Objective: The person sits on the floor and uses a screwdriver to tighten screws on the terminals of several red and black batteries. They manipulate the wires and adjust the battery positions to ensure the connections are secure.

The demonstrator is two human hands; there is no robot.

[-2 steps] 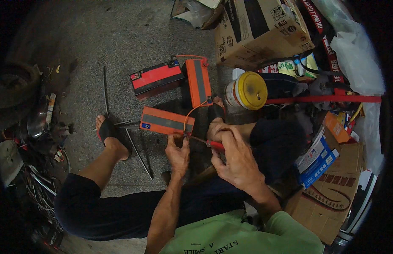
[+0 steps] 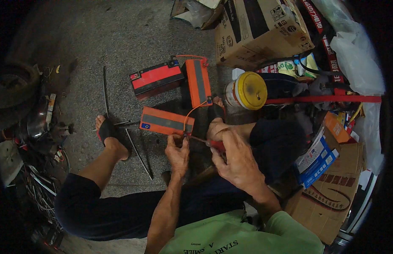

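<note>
My right hand (image 2: 238,163) is closed round the red handle of a screwdriver (image 2: 216,146). Its thin shaft points left to the near right corner of an orange battery (image 2: 164,121) with a grey stripe. At that corner my left hand (image 2: 177,155) has thumb and fingers pinched by the terminal; whatever lies between them is too small to make out. An orange wire (image 2: 190,112) runs from this corner to a second orange battery (image 2: 197,82) behind it. Another wire joins that one to a red and black battery (image 2: 157,78) on the left.
A yellow-lidded bucket (image 2: 252,90) stands right of the batteries, with a large cardboard box (image 2: 262,31) behind. Metal rods (image 2: 138,153) lie near my left foot. Tangled cables (image 2: 38,190) and a tyre (image 2: 16,84) are at the left; a blue box (image 2: 317,163) sits at the right.
The fingers of my right hand have shifted slightly round the screwdriver handle, covering more of it. My left hand and the batteries look unmoved.
</note>
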